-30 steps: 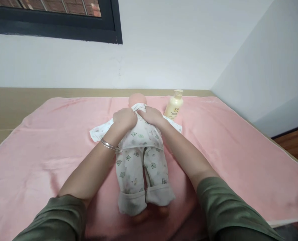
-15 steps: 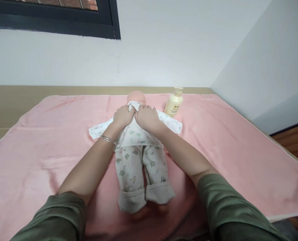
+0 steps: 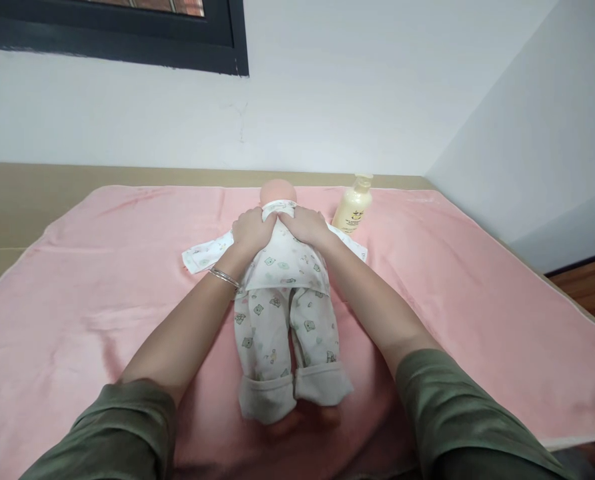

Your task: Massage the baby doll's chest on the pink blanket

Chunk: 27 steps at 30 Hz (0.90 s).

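A baby doll lies with its head toward the wall, dressed in a white patterned top and white patterned trousers with turned-up cuffs. My left hand, with a silver bangle at the wrist, rests on the upper left of the top. On the upper right of it lies my right hand. Both hands are spread over the cloth, thumbs near each other at the middle just below the collar. The sleeves stretch out to both sides.
A pale yellow pump bottle stands just beyond the doll's right-hand sleeve. A pink cloth covers the wooden surface. Behind are a white wall and a dark window frame.
The top's collar, folded and gathered between my hands before, now lies flatter around the neck. My hands have loosened and spread over the upper back area of the top. The view has shifted slightly.
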Tool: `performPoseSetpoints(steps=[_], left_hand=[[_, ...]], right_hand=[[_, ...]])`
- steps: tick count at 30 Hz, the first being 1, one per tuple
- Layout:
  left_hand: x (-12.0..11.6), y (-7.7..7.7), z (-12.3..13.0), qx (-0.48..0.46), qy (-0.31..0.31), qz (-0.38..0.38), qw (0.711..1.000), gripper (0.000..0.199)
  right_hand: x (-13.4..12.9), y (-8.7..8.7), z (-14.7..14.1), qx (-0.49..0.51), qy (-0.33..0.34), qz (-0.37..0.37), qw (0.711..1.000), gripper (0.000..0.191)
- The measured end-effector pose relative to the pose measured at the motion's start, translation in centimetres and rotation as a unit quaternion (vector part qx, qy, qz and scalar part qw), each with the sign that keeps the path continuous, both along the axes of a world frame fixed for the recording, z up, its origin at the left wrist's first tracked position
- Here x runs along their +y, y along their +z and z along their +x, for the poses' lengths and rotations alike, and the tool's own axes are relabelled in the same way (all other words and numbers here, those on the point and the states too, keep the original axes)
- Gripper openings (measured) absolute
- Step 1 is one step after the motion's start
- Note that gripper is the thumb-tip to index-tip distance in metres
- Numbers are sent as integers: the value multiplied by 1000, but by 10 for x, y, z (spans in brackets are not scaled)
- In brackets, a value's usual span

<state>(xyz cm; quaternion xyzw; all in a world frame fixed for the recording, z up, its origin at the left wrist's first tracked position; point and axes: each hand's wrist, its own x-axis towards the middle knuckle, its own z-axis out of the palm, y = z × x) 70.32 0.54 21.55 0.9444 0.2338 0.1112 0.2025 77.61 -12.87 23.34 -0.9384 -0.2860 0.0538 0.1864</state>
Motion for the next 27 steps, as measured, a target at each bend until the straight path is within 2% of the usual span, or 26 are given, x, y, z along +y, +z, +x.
performPoseSetpoints(steps=[10, 14, 17, 20, 23, 27], left_hand=[[-5, 8, -4, 16, 0, -16, 1000, 60], [0, 10, -3, 36, -10, -39, 999, 65], [7, 10, -2, 38, -28, -56, 997, 64], [9, 12, -3, 36, -38, -65, 997, 61], [1, 19, -5, 54, -38, -49, 997, 58], [-20, 30, -12, 75, -35, 31, 996, 51]], right_hand=[[-1, 3, -3, -10, -1, -15, 1000, 68], [4, 6, -25, -69, -12, -59, 996, 58], [8, 8, -47, -135, 1, -90, 987, 50], [10, 8, -56, -161, 20, -105, 981, 46], [7, 8, -46, -129, 26, -78, 988, 47], [1, 11, -23, -60, 18, -30, 998, 54]])
